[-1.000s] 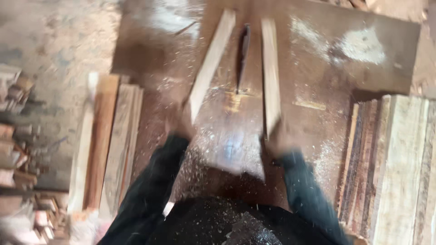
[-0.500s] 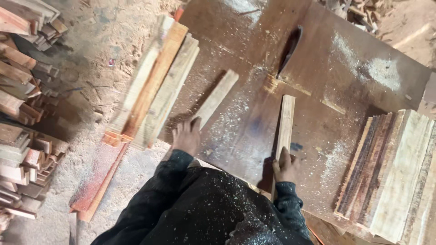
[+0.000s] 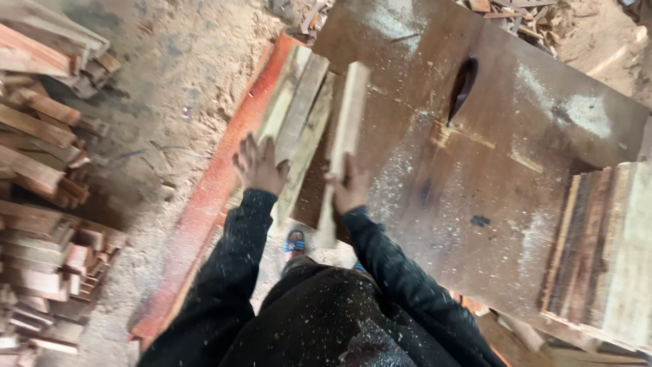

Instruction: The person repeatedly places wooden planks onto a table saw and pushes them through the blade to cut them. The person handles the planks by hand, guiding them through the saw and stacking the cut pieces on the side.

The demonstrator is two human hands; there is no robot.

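A brown saw table (image 3: 475, 177) dusted with sawdust fills the right half, with a dark saw blade (image 3: 463, 85) standing in its slot. My right hand (image 3: 351, 187) grips a pale wood strip (image 3: 346, 126) at the table's left edge, held lengthwise over a row of stacked strips (image 3: 299, 109) beside the table. My left hand (image 3: 258, 163) hovers with fingers spread above those stacked strips, holding nothing. Both arms wear dark sleeves flecked with sawdust.
A long reddish plank (image 3: 210, 197) lies on the ground along the strips. Heaps of short offcuts (image 3: 41, 177) fill the left side. A stack of boards (image 3: 604, 245) rests on the table's right end. Sawdust covers the ground (image 3: 170, 75).
The view swung left. My right hand carried its strip from the table's middle to the left edge. My left hand let go of the other strip and now hovers over the side stack.
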